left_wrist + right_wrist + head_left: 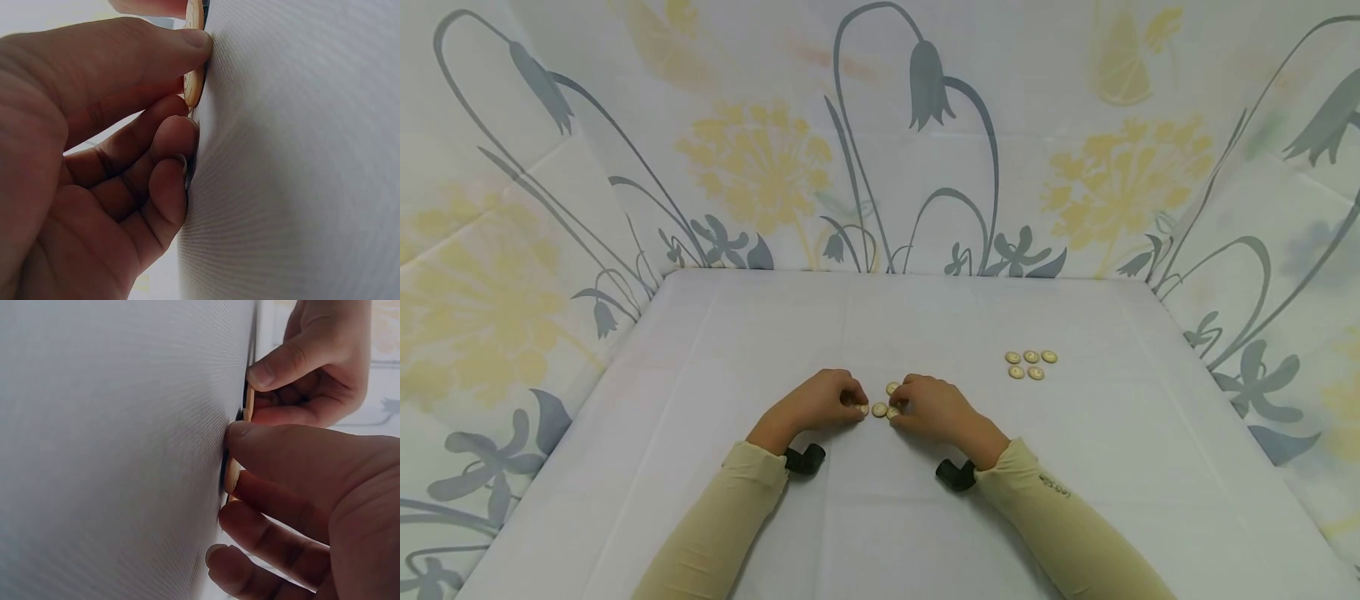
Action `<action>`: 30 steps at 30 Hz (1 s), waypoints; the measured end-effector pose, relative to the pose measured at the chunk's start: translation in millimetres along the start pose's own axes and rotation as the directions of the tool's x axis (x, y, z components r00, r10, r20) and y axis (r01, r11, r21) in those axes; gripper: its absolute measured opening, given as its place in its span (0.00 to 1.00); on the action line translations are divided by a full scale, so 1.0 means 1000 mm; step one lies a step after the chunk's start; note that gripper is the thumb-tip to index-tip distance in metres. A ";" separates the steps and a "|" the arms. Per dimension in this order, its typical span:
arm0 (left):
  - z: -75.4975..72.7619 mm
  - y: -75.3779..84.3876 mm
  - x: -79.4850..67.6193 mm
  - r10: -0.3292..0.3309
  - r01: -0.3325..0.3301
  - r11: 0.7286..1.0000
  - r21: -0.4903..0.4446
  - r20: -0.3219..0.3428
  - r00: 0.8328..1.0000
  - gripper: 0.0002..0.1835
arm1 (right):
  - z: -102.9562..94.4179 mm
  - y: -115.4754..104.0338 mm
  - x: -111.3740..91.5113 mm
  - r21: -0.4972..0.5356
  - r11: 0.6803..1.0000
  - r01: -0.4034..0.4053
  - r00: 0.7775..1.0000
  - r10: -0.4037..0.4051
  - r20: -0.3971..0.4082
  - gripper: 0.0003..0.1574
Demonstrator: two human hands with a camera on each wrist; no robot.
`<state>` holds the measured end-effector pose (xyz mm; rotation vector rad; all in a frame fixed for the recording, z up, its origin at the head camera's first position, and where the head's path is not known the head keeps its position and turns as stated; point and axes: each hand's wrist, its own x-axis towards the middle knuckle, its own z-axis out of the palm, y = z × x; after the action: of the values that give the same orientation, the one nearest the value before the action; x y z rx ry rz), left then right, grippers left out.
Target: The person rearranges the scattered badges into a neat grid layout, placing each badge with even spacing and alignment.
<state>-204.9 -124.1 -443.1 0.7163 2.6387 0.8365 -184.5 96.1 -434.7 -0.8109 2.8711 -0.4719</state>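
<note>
Thumb and fingers of my left hand (822, 402) pinch a small round wooden disc (194, 87) by its edges, low at the white tabletop. Facing it, my right hand (936, 408) pinches a second wooden disc (232, 475), also down at the cloth. Between the two hands lies a third disc (879, 409), flat and pale tan with a mark on its face. It sits right beside the one in my right fingers. Just behind the right fingertips is another disc (892, 387), partly covered by that hand.
Several more discs (1032, 357) lie flat in two short rows to the right on the white table (850, 533). Flower-patterned cloth walls (880, 167) rise along the back and both sides. A black wrist mount (806, 460) hangs under each sleeve.
</note>
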 end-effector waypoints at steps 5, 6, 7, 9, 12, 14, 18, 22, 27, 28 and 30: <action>0.000 0.001 0.000 0.015 -0.015 1.000 0.002 0.000 1.000 0.07 | -0.001 0.001 -0.002 -0.013 1.000 -0.012 1.000 0.012 0.001 0.11; 0.000 0.001 0.000 0.015 -0.015 1.000 0.001 0.000 1.000 0.06 | -0.001 0.001 -0.002 -0.014 1.000 -0.017 1.000 0.017 0.002 0.10; 0.000 0.001 0.000 0.014 -0.014 1.000 0.000 0.000 1.000 0.06 | -0.002 0.002 -0.003 -0.015 1.000 -0.021 1.000 0.021 0.003 0.10; 0.000 0.001 0.000 0.011 -0.011 1.000 0.001 -0.003 1.000 0.06 | -0.003 0.004 -0.005 -0.022 0.999 -0.024 1.000 0.024 0.002 0.10; 0.001 0.002 0.001 0.007 -0.007 1.000 0.007 -0.004 1.000 0.06 | -0.002 0.008 -0.005 -0.029 0.999 -0.024 1.000 0.024 -0.003 0.11; 0.001 0.002 0.001 0.002 -0.001 1.000 0.011 -0.005 1.000 0.06 | -0.002 0.011 -0.006 -0.034 0.999 -0.018 1.000 0.017 -0.010 0.12; 0.001 0.001 0.001 -0.003 0.003 1.000 0.013 -0.007 1.000 0.05 | -0.003 0.014 -0.008 -0.032 0.999 -0.015 1.000 0.014 -0.019 0.14; 0.002 0.000 0.001 0.000 0.000 1.000 0.016 -0.010 1.000 0.05 | -0.004 0.014 -0.009 -0.019 1.000 -0.022 1.000 0.022 -0.020 0.15; 0.002 -0.001 0.001 0.005 -0.005 1.000 0.009 -0.011 1.000 0.06 | -0.006 0.016 -0.012 0.000 1.000 -0.029 0.999 0.029 -0.025 0.14; 0.002 -0.001 0.001 0.005 -0.005 1.000 0.008 -0.011 1.000 0.06 | -0.006 0.017 -0.012 0.001 1.000 -0.027 0.999 0.027 -0.028 0.14; 0.003 -0.001 0.001 0.002 -0.002 1.000 0.006 -0.011 1.000 0.06 | -0.006 0.019 -0.013 0.000 1.000 -0.025 0.999 0.025 -0.035 0.13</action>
<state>-205.3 -123.0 -445.9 0.7180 2.6512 0.8359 -183.9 119.5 -434.5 -0.7737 2.9099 -0.4883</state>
